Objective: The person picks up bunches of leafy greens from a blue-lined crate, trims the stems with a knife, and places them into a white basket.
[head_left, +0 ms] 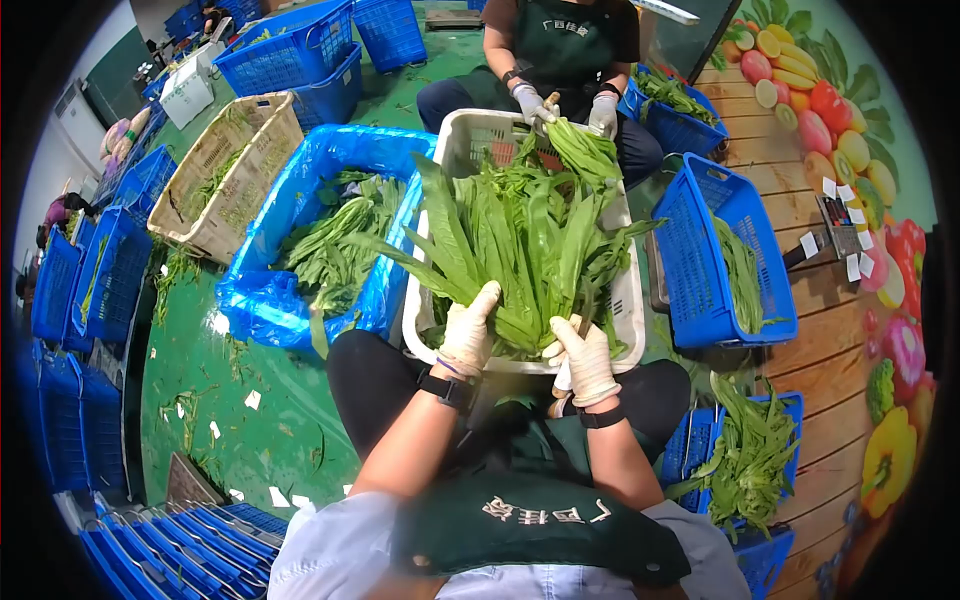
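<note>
Both my hands wear white gloves over a white crate point(634, 310) heaped with long-leaf greens point(520, 235). My left hand point(468, 332), at the near left side of the crate, is closed on a bunch of leafy greens point(452, 245) whose tips fan upward. At the near right rim, my right hand point(584, 360) is closed around a slim tool point(563, 380) with a brown end by the thumb; its kind is hard to tell. The right fingertips sit right at the base of the leaves.
Opposite me, a person in a dark apron point(568, 45) holds a bundle of greens point(582, 150) over the crate's far end. Left stands a blue-lined crate point(245, 255) of greens, beyond it a beige crate point(165, 205). Blue crates point(690, 290) flank my right. Scraps litter the green floor point(270, 430).
</note>
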### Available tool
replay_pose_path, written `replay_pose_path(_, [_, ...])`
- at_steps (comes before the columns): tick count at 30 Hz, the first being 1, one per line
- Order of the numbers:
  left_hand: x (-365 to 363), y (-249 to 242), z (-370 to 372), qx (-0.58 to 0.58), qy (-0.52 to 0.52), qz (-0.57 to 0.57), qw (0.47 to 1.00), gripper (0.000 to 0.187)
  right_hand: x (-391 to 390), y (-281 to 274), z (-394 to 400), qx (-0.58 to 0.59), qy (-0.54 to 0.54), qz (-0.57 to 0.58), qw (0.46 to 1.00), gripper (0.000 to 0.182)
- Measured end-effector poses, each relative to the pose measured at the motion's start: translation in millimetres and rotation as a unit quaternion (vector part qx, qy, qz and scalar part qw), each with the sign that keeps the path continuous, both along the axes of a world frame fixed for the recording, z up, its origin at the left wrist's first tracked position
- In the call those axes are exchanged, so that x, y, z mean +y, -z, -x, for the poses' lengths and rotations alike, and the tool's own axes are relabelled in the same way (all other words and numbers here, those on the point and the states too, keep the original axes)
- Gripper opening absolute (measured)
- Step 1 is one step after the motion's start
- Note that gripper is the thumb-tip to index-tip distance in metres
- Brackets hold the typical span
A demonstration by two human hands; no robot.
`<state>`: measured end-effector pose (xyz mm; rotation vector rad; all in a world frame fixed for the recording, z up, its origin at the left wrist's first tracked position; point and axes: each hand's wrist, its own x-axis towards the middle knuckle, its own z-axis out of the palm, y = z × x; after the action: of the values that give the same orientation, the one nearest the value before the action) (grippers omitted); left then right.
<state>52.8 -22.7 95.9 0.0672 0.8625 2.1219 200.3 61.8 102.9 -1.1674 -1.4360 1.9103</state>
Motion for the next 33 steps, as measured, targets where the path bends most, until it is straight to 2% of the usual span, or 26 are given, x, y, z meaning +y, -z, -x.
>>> replay_pose_path(1, [-1, 3, -1, 0.000, 0.000, 0.000, 1.000, 0.029, 2, 0, 3, 0.000, -0.004, -0.022, 1.000, 0.023])
replay_pose_path(2, [-2, 4, -2, 0.051, 0.004, 0.037, 0.998, 0.029, -1, -5, 8, -0.028, 0.029, -0.079, 0.996, 0.027])
replay_pose_path(3, [-3, 5, -4, 0.100, 0.008, 0.074, 0.992, 0.028, 13, 8, 11, -0.063, -0.007, -0.240, 0.969, 0.040])
replay_pose_path(4, [-2, 7, -8, 0.117, -0.007, 0.077, 0.990, 0.030, 22, 11, 13, -0.112, -0.033, -0.388, 0.914, 0.043])
replay_pose_path(5, [-2, 7, -11, 0.116, -0.003, 0.078, 0.990, 0.030, 28, 0, 17, -0.159, -0.056, -0.524, 0.835, 0.047])
replay_pose_path(6, [-3, 7, -14, 0.089, 0.009, 0.083, 0.993, 0.029, 28, -19, 21, -0.197, -0.084, -0.372, 0.903, 0.046])
replay_pose_path(7, [-2, 5, -14, 0.064, 0.020, 0.087, 0.994, 0.029, 47, 23, 24, -0.050, -0.040, -0.206, 0.976, 0.034])
replay_pose_path(8, [-1, 1, -15, 0.035, -0.013, 0.030, 0.999, 0.028, 38, -8, 26, 0.008, -0.009, -0.122, 0.993, 0.029])
replay_pose_path(9, [-1, -9, -13, -0.002, -0.020, 0.024, 0.999, 0.027, 28, -40, 28, 0.065, 0.018, -0.036, 0.997, 0.025])
replay_pose_path(11, [-4, -9, -7, -0.017, -0.009, 0.013, 1.000, 0.025, 33, -24, 27, 0.065, -0.006, -0.038, 0.997, 0.022])
replay_pose_path(13, [-1, 3, -8, 0.046, -0.015, 0.043, 0.998, 0.024, 27, -12, 32, 0.089, 0.020, -0.085, 0.992, 0.026])
replay_pose_path(14, [-1, 4, -10, 0.090, -0.006, 0.083, 0.992, 0.028, 27, -9, 32, 0.039, -0.015, -0.190, 0.981, 0.031])
replay_pose_path(15, [-1, 5, -16, 0.122, -0.017, 0.076, 0.989, 0.028, 29, -7, 33, -0.045, -0.058, -0.245, 0.967, 0.033])
replay_pose_path(17, [-5, 6, -15, 0.100, 0.004, 0.106, 0.989, 0.029, 37, -10, 33, -0.067, -0.031, -0.207, 0.976, 0.029])
replay_pose_path(18, [-2, 5, -14, 0.066, -0.027, 0.056, 0.996, 0.029, 36, -13, 31, 0.041, -0.001, -0.093, 0.995, 0.020])
replay_pose_path(19, [3, 4, -12, 0.030, -0.060, 0.004, 0.998, 0.029, 32, -18, 29, 0.089, 0.034, -0.028, 0.995, 0.021])
replay_pose_path(21, [3, 7, -5, -0.021, -0.039, 0.006, 0.999, 0.023, 28, -20, 27, 0.062, 0.062, -0.079, 0.993, 0.017])
replay_pose_path(23, [5, 10, -1, -0.033, -0.002, 0.003, 0.999, 0.030, 25, -12, 26, 0.061, 0.056, -0.095, 0.992, 0.016])
replay_pose_path(25, [5, 0, -6, 0.023, 0.021, 0.082, 0.996, 0.039, 22, -6, 25, 0.061, 0.053, -0.107, 0.991, 0.015])
replay_pose_path(26, [4, -18, -14, 0.120, 0.008, 0.095, 0.988, 0.044, 19, -7, 25, 0.068, 0.032, -0.127, 0.989, 0.015])
replay_pose_path(27, [8, -14, -17, 0.166, -0.007, 0.110, 0.980, 0.043, 16, -9, 25, 0.076, 0.011, -0.148, 0.986, 0.015])
replay_pose_path(28, [6, -8, -13, 0.145, 0.002, 0.132, 0.980, 0.042, 12, -11, 26, 0.091, 0.021, -0.184, 0.979, 0.015])
replay_pose_path(29, [5, -6, -6, 0.125, 0.010, 0.154, 0.980, 0.041, 10, -19, 24, 0.091, 0.020, -0.183, 0.979, 0.015])
replay_pose_path(31, [5, -7, -4, 0.088, 0.021, 0.176, 0.980, 0.037, 11, -36, 18, -0.015, 0.052, -0.070, 0.996, 0.014])
replay_pose_path(32, [5, -6, -8, 0.107, -0.003, 0.144, 0.984, 0.035, 11, -32, 20, 0.030, 0.061, -0.125, 0.990, 0.013])
replay_pose_path(33, [4, -6, -11, 0.126, -0.027, 0.112, 0.985, 0.034, 12, -32, 20, 0.031, 0.060, -0.127, 0.990, 0.013])
